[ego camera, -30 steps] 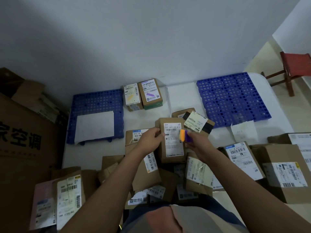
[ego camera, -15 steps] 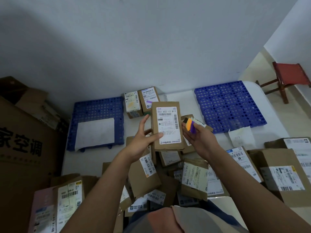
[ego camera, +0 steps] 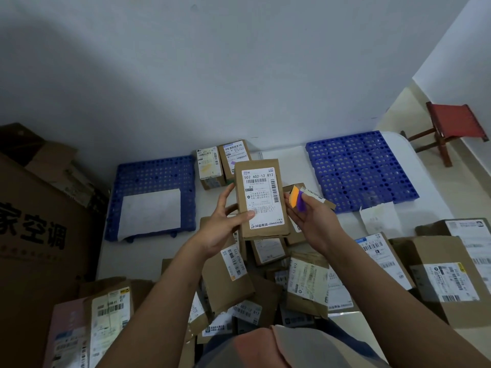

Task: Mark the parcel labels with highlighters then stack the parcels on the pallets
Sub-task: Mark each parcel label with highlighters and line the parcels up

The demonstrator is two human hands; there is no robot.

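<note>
A labelled parcel (ego camera: 261,199) is gripped by the left hand (ego camera: 223,221) above the table's middle; two highlighters (ego camera: 297,199) are held in the right hand (ego camera: 314,219). The one-handed grip could slip during marking.

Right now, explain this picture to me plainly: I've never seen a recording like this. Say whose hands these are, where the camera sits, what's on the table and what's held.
There is no machine here. A person wears a camera on the head that looks forward and down, so you see their own two arms.

The left hand holds up a brown parcel, label facing the camera. The right hand holds two highlighters, one orange and one purple, beside the parcel.

On the white table lie two blue pallets: the left pallet with a white sheet on it, and the right pallet. Two small parcels stand between them by the wall. A loose pile of labelled parcels lies nearer the person.
</note>
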